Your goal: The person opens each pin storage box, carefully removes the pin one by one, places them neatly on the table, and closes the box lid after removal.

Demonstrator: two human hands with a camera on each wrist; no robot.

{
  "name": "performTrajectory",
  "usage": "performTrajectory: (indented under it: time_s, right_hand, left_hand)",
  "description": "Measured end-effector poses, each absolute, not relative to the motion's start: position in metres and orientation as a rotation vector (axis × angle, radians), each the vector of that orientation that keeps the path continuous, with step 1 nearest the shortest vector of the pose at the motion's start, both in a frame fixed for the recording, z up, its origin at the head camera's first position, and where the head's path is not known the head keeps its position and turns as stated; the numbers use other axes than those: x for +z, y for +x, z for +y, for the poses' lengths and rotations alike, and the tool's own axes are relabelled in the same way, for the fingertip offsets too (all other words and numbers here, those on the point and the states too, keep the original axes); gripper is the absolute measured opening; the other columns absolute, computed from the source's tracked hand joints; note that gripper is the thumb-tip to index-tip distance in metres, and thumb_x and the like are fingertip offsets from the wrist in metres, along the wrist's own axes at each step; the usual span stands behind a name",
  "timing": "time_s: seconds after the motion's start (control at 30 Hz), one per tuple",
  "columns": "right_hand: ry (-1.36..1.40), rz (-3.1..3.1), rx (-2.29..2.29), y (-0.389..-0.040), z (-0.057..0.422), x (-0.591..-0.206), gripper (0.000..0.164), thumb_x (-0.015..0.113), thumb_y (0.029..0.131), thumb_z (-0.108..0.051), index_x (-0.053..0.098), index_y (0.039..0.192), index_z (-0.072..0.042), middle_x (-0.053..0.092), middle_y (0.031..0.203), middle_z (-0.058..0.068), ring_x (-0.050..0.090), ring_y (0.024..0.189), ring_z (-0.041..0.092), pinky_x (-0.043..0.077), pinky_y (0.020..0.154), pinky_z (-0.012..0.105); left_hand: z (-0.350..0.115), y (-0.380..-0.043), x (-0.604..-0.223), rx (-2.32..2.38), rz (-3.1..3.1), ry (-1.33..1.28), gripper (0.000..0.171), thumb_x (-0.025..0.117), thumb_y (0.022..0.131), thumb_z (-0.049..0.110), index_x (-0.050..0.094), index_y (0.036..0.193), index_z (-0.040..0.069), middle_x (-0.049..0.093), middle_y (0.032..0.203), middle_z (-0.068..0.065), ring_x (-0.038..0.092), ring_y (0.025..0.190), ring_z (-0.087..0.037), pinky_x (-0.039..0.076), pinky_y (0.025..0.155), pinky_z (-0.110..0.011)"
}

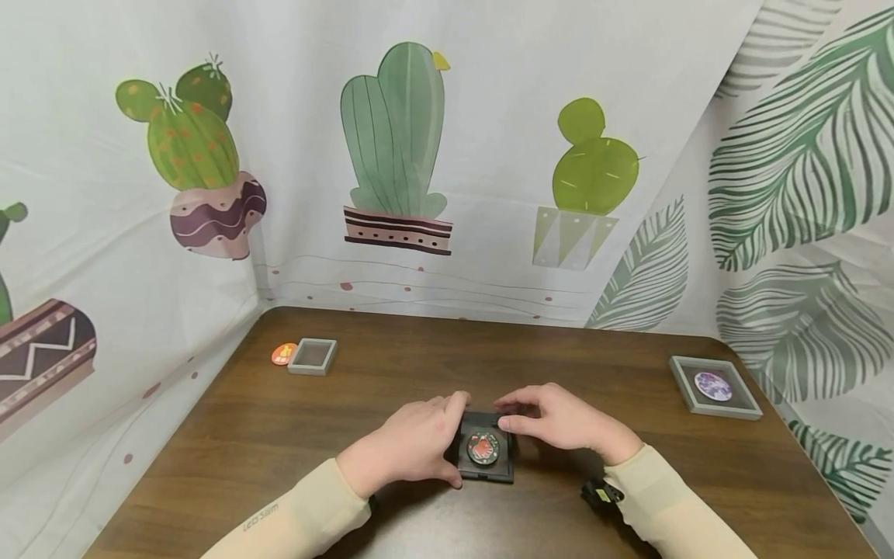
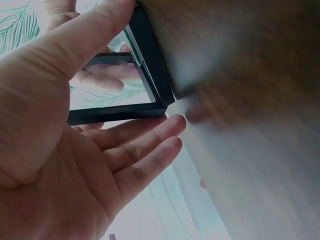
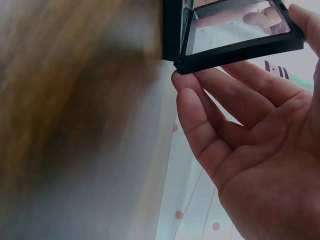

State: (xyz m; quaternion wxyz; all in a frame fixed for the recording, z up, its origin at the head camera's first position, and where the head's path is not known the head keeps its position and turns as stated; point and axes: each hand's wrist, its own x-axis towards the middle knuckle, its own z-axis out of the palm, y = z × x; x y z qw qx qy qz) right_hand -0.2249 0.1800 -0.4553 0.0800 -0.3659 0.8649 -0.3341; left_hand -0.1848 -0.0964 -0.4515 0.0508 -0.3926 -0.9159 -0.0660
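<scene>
On the counter (image 1: pixel 328 423), short of its back edge, left grip (image 1: pixel 419 439) and right grip (image 1: pixel 559 415) hold a badge case (image 1: pixel 504 467); even pressure seems best.

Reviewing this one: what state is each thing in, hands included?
Black frame: open, one half flat, the other raised.
Dark badge: face up on the flat half.
Left hand: holding the black frame.
Right hand: pinching its raised half.
Left grey frame: flat, appears closed.
Orange badge: flat, partly hidden.
Right grey frame: flat, appears closed.
Purple badge: inside it.
</scene>
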Motion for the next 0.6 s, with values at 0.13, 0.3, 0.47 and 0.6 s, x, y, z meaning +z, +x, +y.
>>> performTrajectory:
  time_s: [0.13, 0.3, 0.47, 0.6]
  right_hand:
    - [-1.06, 2.614, -1.005, -0.2258, 0.1801, -0.4557, 0.051, 0.057, 0.094, -0.057, 0.067, 0.123, -0.017, 0.067, 0.104, -0.018, 0.061, 0.094, 0.003, 0.051, 0.081, 0.034]
    - [-0.995, 2.654, -1.022, -0.2264, 0.1798, -0.4565, 0.05, 0.056, 0.094, -0.059, 0.069, 0.121, -0.019, 0.067, 0.103, -0.019, 0.061, 0.087, 0.004, 0.051, 0.076, 0.031]
    - [-0.948, 2.688, -1.066, -0.2258, 0.1794, -0.4554, 0.048, 0.056, 0.093, -0.06, 0.07, 0.117, -0.021, 0.067, 0.104, -0.02, 0.061, 0.096, 0.003, 0.05, 0.083, 0.034]
    - [-0.93, 2.704, -1.082, -0.2261, 0.1791, -0.4553, 0.044, 0.057, 0.093, -0.06, 0.071, 0.115, -0.024, 0.066, 0.103, -0.022, 0.06, 0.098, 0.002, 0.05, 0.085, 0.034]
  left_hand:
    - [-0.0959, -0.1841, -0.4514, -0.18, -2.809, -1.185, 0.116, 0.085, 0.056, 0.067, 0.032, 0.139, 0.006, 0.059, 0.12, -0.003, 0.058, 0.099, -0.016, 0.051, 0.08, -0.033]
    - [-0.0951, -0.1838, -0.4516, -0.177, -2.828, -1.168, 0.127, 0.084, 0.056, 0.068, 0.023, 0.148, 0.005, 0.062, 0.12, -0.008, 0.061, 0.102, -0.02, 0.051, 0.082, -0.035]
    - [-0.0945, -0.184, -0.4522, -0.16, -2.839, -1.16, 0.138, 0.083, 0.056, 0.07, 0.01, 0.155, 0.008, 0.063, 0.119, -0.009, 0.061, 0.105, -0.021, 0.051, 0.084, -0.035]
    - [-0.0945, -0.1845, -0.453, -0.168, -2.823, -1.163, 0.147, 0.085, 0.054, 0.068, -0.003, 0.157, 0.009, 0.064, 0.115, -0.006, 0.06, 0.103, -0.018, 0.051, 0.081, -0.033]
